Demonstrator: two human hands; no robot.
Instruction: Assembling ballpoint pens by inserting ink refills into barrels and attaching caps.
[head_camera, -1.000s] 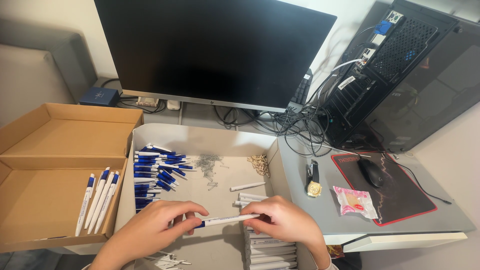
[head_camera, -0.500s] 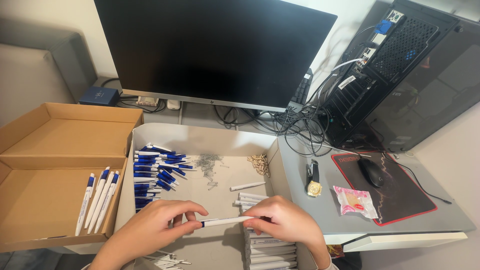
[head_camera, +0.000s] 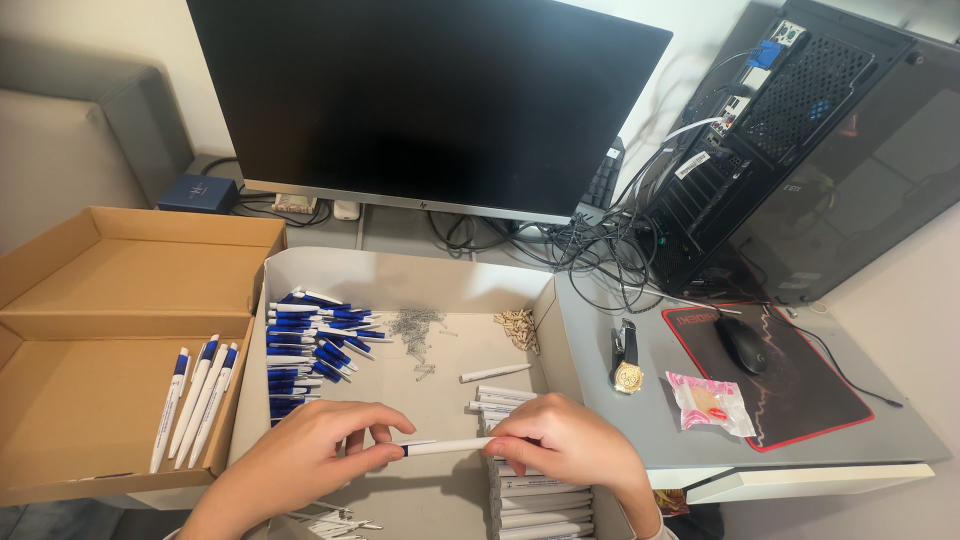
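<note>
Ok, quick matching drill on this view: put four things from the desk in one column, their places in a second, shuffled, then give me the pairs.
Things:
1. white pen barrel
2. finished pens
3. wristwatch
4. mouse

Places:
A. on the red-edged mat
B. in the brown cardboard box
C. held between the left hand and the right hand
D. on the bare desk beside the white tray

Pairs: 1-C, 2-B, 3-D, 4-A
</note>
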